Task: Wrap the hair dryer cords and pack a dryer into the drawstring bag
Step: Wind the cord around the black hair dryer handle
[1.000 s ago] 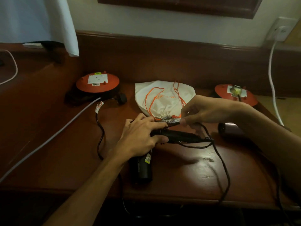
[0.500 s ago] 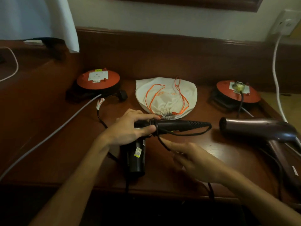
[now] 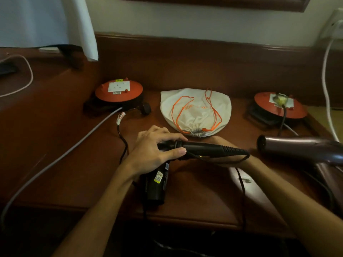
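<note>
A black hair dryer (image 3: 204, 148) lies on the wooden table, its handle pointing right and its barrel toward me. My left hand (image 3: 154, 151) grips it where handle and barrel meet. My right hand (image 3: 221, 141) is behind and under the handle, mostly hidden, carrying the black cord (image 3: 241, 182), which loops around the handle's end and trails off the front edge. The white drawstring bag (image 3: 196, 110) with orange strings lies flat behind the dryer, its mouth gathered. A second, purple hair dryer (image 3: 300, 145) rests at the right.
Two orange cable reels stand at the back, one on the left (image 3: 118, 89) and one on the right (image 3: 278, 104). A grey cable (image 3: 65, 154) crosses the table's left side. A white cable (image 3: 326, 89) hangs from a wall socket at the right.
My right hand has gone from in front of the handle to behind and under it, taking the cord around. The left hand keeps its grip on the dryer.
</note>
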